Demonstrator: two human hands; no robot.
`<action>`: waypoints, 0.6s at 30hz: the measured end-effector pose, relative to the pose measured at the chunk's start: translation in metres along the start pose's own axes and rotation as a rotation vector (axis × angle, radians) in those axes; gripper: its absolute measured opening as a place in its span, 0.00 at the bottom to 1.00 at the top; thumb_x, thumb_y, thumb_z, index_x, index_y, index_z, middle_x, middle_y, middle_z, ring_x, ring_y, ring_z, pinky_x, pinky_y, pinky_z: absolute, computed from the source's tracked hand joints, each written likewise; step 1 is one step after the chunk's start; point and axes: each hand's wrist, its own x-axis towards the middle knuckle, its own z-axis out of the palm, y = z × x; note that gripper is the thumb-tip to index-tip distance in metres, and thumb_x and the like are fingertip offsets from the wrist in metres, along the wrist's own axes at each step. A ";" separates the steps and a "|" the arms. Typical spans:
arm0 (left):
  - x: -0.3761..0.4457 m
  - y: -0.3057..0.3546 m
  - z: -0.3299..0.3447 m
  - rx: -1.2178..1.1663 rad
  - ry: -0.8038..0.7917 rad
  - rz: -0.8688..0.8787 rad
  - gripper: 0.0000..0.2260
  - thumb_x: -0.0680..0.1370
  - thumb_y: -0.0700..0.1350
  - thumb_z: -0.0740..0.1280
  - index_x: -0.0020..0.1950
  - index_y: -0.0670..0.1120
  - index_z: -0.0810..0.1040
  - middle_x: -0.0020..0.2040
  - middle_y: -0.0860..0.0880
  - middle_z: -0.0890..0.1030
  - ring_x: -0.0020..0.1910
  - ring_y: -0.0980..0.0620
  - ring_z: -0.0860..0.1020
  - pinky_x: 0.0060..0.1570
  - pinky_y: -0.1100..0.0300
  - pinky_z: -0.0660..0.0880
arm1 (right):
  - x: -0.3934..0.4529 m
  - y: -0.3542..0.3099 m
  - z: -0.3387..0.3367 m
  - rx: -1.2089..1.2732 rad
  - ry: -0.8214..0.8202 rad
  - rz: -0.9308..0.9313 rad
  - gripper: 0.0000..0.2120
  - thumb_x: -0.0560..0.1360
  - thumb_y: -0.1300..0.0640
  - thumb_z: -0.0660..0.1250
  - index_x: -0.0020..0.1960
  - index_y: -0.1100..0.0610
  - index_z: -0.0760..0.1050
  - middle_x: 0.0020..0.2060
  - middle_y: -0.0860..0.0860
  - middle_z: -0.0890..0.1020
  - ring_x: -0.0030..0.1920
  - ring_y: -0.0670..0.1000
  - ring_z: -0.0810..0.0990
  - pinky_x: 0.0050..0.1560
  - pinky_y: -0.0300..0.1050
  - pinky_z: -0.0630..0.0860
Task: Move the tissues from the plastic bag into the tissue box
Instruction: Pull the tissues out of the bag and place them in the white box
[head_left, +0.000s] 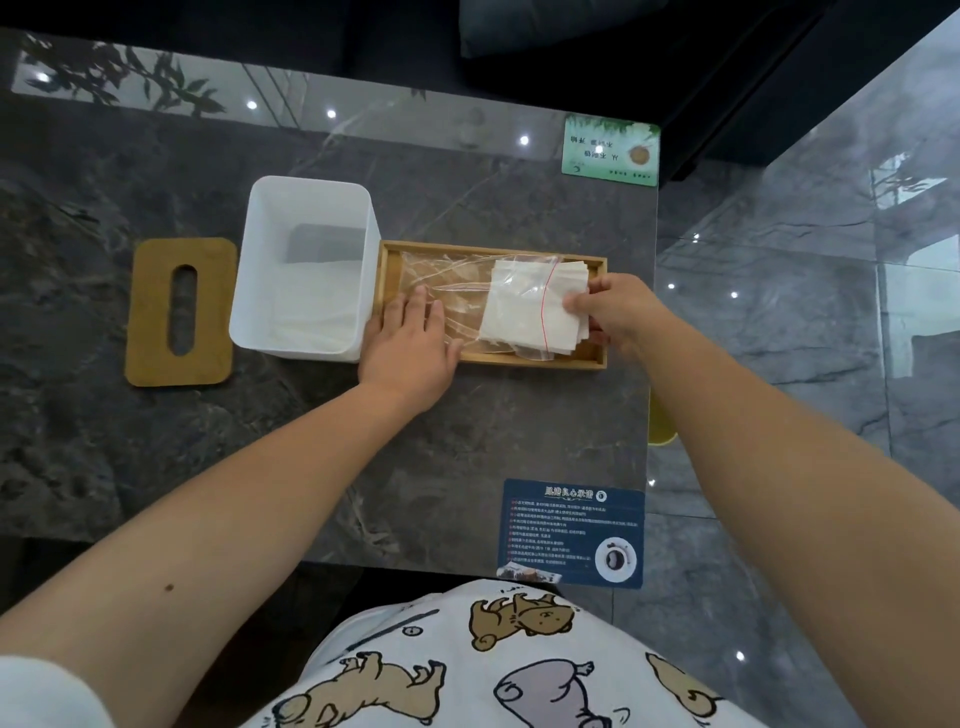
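- Nearest, a blue printed card (571, 532) lies at the tabletop (467, 441) edge, well clear of the work and no hazard.
- Next, the left hand (410, 345) lies flat, fingers (415, 312) spread, pressing the closed end of the clear plastic bag (457, 291) into the wooden tray (597, 361); it grips nothing. If that pressure eases, the bag will likely slide along with the stack instead of releasing it.
- Beside it, the right hand (618, 306) pinches the stack of white tissues (530, 306), fingers closed on its outer edge. The stack sits partly out of the bag mouth, past the red zip line. A pinch that catches only the top sheets could fan or tear the stack.
- Further left, the white tissue box (306, 265) stands open, touching the tray's end; a careless carry could nudge it.
- Beyond, the slotted wooden lid (179, 312) lies apart on the tabletop.
- Farthest, a green card (610, 150) rests at the back corner.
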 end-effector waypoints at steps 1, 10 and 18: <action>0.000 0.001 0.000 0.007 0.004 0.000 0.28 0.81 0.59 0.48 0.78 0.46 0.54 0.79 0.44 0.54 0.77 0.42 0.52 0.72 0.43 0.53 | -0.001 0.002 -0.002 -0.011 -0.004 -0.019 0.07 0.76 0.56 0.70 0.53 0.52 0.75 0.45 0.48 0.80 0.42 0.48 0.82 0.27 0.37 0.77; 0.001 0.003 -0.001 0.018 0.032 -0.006 0.27 0.80 0.56 0.52 0.76 0.46 0.58 0.78 0.43 0.58 0.76 0.41 0.56 0.71 0.41 0.57 | -0.003 0.012 -0.004 0.004 -0.017 -0.081 0.09 0.77 0.55 0.69 0.56 0.52 0.75 0.47 0.48 0.81 0.45 0.49 0.83 0.35 0.42 0.81; -0.001 0.006 -0.010 0.074 0.074 -0.001 0.23 0.78 0.54 0.56 0.68 0.43 0.68 0.69 0.39 0.68 0.68 0.38 0.64 0.63 0.42 0.66 | -0.025 0.037 -0.047 0.063 0.087 -0.066 0.07 0.77 0.54 0.69 0.54 0.51 0.75 0.48 0.49 0.81 0.45 0.49 0.82 0.28 0.35 0.78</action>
